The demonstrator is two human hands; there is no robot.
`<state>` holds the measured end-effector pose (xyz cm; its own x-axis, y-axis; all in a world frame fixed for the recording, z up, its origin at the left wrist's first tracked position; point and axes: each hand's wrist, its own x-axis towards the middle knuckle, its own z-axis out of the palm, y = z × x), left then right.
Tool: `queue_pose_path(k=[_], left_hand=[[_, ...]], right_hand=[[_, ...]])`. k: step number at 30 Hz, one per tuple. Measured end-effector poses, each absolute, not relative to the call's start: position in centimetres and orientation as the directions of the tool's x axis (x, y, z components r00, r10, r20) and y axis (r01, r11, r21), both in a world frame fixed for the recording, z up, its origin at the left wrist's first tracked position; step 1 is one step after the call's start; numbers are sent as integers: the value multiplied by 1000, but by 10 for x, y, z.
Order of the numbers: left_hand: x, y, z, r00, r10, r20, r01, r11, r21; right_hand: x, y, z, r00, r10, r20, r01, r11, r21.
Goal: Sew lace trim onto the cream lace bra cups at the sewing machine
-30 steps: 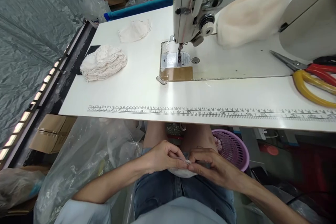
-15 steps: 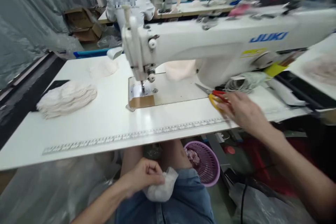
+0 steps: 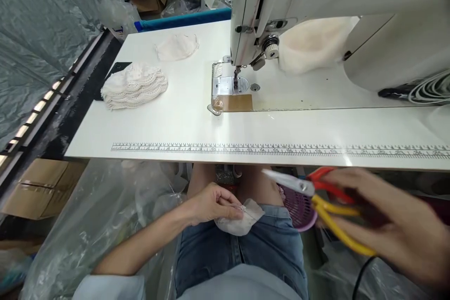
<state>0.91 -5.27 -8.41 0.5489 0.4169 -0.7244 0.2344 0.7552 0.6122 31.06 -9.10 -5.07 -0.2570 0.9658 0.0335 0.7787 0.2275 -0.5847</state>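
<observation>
My left hand rests on my lap below the table edge, fingers pinched on a small white fabric piece that lies on my jeans. My right hand is at the lower right, blurred by motion, closed around the red and yellow handles of a pair of scissors. The scissor blades point left toward the fabric piece, a short way apart from it.
A white sewing machine stands on the white table with a printed ruler along its front. A stack of lace pieces and one loose piece lie at left. A purple basket sits under the table; plastic sheeting and cardboard boxes are at left.
My right hand left the fabric, reached to the table's right side, took the scissors and brought them down toward my lap. My left hand kept hold of the fabric piece.
</observation>
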Motion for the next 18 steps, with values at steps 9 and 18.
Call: queue_pose_path(k=[9, 18], left_hand=[[-7, -62, -91, 592, 434, -680, 215, 728, 651], [-11, -62, -86, 597, 437, -673, 233, 708, 667]], right_hand=[[267, -112, -84, -454, 761, -463, 716, 3, -698], [265, -114, -86, -455, 726, -516, 720, -41, -692]])
